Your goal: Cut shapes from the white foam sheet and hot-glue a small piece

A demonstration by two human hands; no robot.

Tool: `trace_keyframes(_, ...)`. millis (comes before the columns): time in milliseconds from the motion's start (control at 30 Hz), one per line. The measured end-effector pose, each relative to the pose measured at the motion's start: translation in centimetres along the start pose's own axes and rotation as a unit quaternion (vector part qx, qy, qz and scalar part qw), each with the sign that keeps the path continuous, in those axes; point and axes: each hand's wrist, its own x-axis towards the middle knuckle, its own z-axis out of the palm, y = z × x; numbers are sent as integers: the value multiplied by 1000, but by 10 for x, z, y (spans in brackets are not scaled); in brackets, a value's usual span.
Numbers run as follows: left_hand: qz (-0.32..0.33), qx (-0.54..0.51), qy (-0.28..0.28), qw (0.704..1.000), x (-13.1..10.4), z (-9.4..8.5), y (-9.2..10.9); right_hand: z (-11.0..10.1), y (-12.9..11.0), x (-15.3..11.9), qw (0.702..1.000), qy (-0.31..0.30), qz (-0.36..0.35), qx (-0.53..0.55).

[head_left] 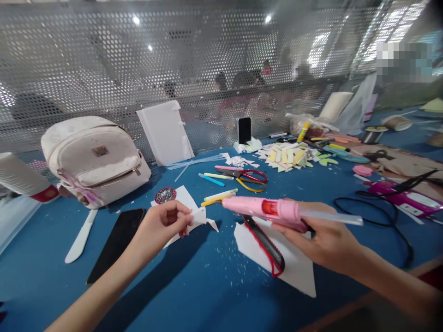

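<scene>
Between the thumb and fingers of my left hand (169,220) is a small white paper piece (199,216), with a thin folded strip at its right end. My right hand (321,235) is wrapped round a pink glue gun (256,207). Its nozzle points left, toward the paper piece but apart from it, and a clear glue stick (332,216) sticks out of its back. Below the gun, a red and black cutter (265,244) lies on a white sheet (297,267). Another white sheet (187,196) lies partly behind my left hand.
A black phone (116,242), white plastic knife (82,237) and white backpack (97,161) are at left. Scissors (247,176), pens (212,180) and paper scraps (290,156) lie farther back. A black cable (374,223) curls at right. A perforated metal screen (207,60) stands behind.
</scene>
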Motion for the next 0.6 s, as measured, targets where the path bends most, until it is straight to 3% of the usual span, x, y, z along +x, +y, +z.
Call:
trace_keyframes(133,-47,32,-53,997,-15,-5,-11,-7,19,-3,996,-7,80,41)
trace_keyframes(300,-66,98,-25,993,-48,-3,-29,-9,51,-1,978,-34,169,116)
trace_keyframes(467,-72,167,15,983,-76,8,-39,1,75,7,919,-79,258,288)
trace_keyframes(600,-110,182,-2,977,-85,9,-39,17,89,14,863,-77,313,389)
